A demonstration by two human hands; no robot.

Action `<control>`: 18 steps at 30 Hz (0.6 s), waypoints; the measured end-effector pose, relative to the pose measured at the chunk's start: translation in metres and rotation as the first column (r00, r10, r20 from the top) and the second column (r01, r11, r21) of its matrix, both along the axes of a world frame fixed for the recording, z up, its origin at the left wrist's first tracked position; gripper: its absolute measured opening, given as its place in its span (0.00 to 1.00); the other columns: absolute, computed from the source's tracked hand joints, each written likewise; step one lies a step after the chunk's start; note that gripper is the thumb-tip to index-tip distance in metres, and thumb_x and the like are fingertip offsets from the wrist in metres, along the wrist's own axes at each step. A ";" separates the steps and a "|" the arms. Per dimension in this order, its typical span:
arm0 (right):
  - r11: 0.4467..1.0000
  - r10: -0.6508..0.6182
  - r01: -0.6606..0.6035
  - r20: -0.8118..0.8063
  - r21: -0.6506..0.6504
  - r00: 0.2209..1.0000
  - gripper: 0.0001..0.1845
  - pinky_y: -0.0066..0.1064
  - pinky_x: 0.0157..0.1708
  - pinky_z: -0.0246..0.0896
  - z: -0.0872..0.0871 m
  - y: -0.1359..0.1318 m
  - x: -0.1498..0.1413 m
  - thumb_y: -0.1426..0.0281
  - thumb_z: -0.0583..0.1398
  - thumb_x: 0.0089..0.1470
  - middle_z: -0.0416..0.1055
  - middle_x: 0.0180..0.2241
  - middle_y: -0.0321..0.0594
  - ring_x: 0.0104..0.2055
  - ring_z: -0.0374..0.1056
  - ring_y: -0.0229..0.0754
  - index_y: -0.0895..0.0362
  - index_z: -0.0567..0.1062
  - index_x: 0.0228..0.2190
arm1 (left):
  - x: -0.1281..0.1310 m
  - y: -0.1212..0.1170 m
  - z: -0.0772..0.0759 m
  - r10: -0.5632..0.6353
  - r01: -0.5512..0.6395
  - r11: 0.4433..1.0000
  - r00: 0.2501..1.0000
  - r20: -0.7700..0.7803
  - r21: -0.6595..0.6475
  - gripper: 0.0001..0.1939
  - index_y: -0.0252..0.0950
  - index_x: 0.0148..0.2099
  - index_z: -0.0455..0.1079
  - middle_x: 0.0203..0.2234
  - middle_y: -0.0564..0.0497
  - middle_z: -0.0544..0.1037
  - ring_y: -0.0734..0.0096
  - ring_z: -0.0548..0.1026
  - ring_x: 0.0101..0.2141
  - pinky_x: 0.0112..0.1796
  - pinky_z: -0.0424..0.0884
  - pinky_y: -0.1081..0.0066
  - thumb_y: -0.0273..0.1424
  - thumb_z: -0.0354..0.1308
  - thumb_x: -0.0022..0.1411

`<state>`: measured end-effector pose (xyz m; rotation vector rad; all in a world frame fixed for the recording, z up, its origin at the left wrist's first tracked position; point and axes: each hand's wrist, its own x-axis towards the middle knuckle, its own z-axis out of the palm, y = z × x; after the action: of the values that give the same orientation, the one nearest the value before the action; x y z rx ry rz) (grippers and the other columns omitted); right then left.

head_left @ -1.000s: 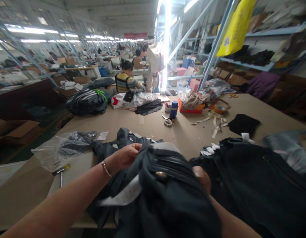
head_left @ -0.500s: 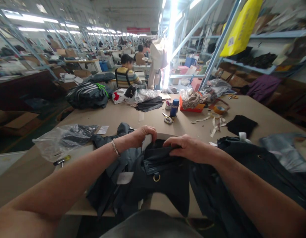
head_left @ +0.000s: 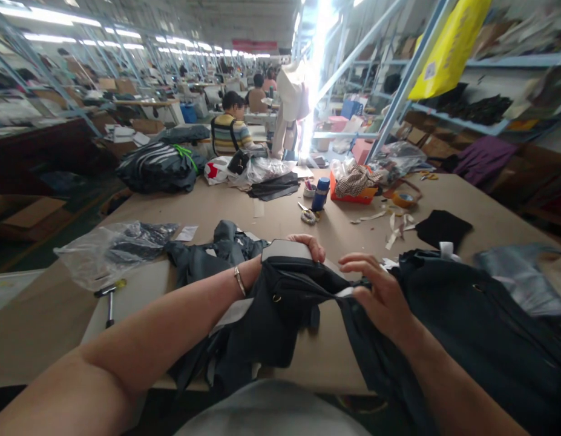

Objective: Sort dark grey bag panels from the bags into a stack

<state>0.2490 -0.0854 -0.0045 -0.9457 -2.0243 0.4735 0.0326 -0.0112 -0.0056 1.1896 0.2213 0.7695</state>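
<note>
While left hand (head_left: 302, 245) grips grey board (head_left: 284, 249) inside dark garment (head_left: 280, 303), right hand (head_left: 382, 297) pinches its edge, spreading cloth over table (head_left: 307, 357); next likely needs steady, even tension.

The hall is brightly and evenly lit by rows of ceiling tube lights (head_left: 48, 15) that run back in streaks at the upper left. A vertical band of glare (head_left: 317, 72) near the top centre is blown out to white and washes over the pale garment (head_left: 291, 97) hanging beside it. The tan table (head_left: 207, 209) shows only soft, faint shadows, while the dark garment (head_left: 280, 303) in front swallows detail into near black. Wide-angle distortion bends the shelf posts (head_left: 400, 85) and stretches the forearms at the lower corners. The far background is soft, and the edges smear slightly.
</note>
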 end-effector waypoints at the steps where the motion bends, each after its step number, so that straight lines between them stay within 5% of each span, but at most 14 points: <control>1: 1.000 0.011 -0.013 0.121 0.021 0.993 0.18 0.41 0.49 0.57 -0.003 -0.003 -0.001 0.59 0.59 0.56 0.67 0.46 0.46 0.49 0.62 0.49 0.55 0.69 0.44 | -0.001 0.002 -0.002 -0.008 0.008 1.000 1.000 -0.002 -0.005 0.19 0.32 0.27 0.73 0.27 0.47 0.72 0.66 0.72 0.33 0.39 0.68 0.67 0.42 0.71 0.39; 3: 0.999 -0.017 0.005 0.245 0.050 0.969 0.19 0.40 0.46 0.58 -0.010 -0.005 -0.004 0.62 0.60 0.55 0.68 0.42 0.45 0.45 0.63 0.48 0.55 0.67 0.46 | -0.001 0.002 -0.004 -0.024 0.023 0.999 0.999 -0.033 -0.038 0.21 0.32 0.26 0.73 0.26 0.47 0.73 0.65 0.72 0.32 0.38 0.68 0.67 0.44 0.71 0.38; 5: 0.999 -0.032 0.019 0.261 0.051 0.965 0.07 0.37 0.42 0.58 -0.014 -0.003 -0.007 0.67 0.55 0.60 0.69 0.35 0.40 0.38 0.64 0.43 0.54 0.69 0.41 | 0.000 0.000 -0.004 -0.018 0.011 0.997 0.995 -0.095 -0.073 0.22 0.31 0.25 0.73 0.26 0.47 0.73 0.65 0.72 0.31 0.37 0.68 0.67 0.45 0.71 0.37; 7: 1.000 0.011 -0.012 0.231 0.004 0.973 0.07 0.33 0.39 0.58 -0.015 0.000 -0.007 0.70 0.51 0.62 0.67 0.29 0.37 0.34 0.64 0.40 0.55 0.68 0.33 | -0.001 -0.002 -0.004 0.023 -0.039 0.994 0.986 -0.163 -0.100 0.22 0.30 0.25 0.73 0.26 0.47 0.73 0.66 0.72 0.31 0.36 0.67 0.68 0.43 0.72 0.35; 11: 0.994 0.049 -0.033 0.152 -0.107 0.987 0.04 0.32 0.41 0.59 -0.020 0.003 -0.005 0.70 0.52 0.62 0.69 0.36 0.40 0.40 0.65 0.41 0.55 0.67 0.36 | -0.005 -0.001 -0.011 0.082 -0.117 0.981 0.974 -0.211 -0.157 0.22 0.30 0.27 0.73 0.27 0.48 0.73 0.66 0.73 0.31 0.36 0.67 0.68 0.41 0.73 0.34; 13: 0.993 0.055 -0.029 0.233 -0.117 0.971 0.09 0.35 0.43 0.59 -0.028 0.004 -0.008 0.67 0.56 0.59 0.69 0.40 0.43 0.44 0.64 0.44 0.55 0.67 0.42 | -0.005 0.002 -0.016 0.087 -0.118 0.982 0.976 -0.198 -0.147 0.22 0.30 0.26 0.72 0.28 0.47 0.74 0.65 0.73 0.32 0.36 0.68 0.68 0.42 0.72 0.33; 16: 0.992 0.088 -0.049 0.362 -0.115 0.928 0.06 0.38 0.42 0.58 -0.037 0.002 -0.015 0.66 0.55 0.60 0.69 0.35 0.42 0.41 0.63 0.46 0.55 0.70 0.34 | -0.004 0.006 -0.021 0.127 -0.152 0.981 0.974 -0.190 -0.123 0.20 0.31 0.25 0.72 0.27 0.48 0.74 0.67 0.72 0.31 0.37 0.68 0.68 0.41 0.70 0.35; 18: 0.982 0.129 -0.080 0.296 -0.171 0.946 0.11 0.36 0.41 0.58 -0.033 0.001 -0.013 0.67 0.52 0.62 0.68 0.33 0.41 0.39 0.63 0.44 0.55 0.68 0.28 | -0.002 0.003 -0.020 0.127 -0.151 0.986 0.959 -0.253 -0.077 0.17 0.31 0.23 0.71 0.25 0.48 0.74 0.66 0.72 0.31 0.37 0.68 0.68 0.39 0.69 0.35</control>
<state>0.2356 -0.0842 -0.0373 -1.0634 -2.3548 0.5808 0.0304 -0.0080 -0.0253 1.1867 0.5486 0.7231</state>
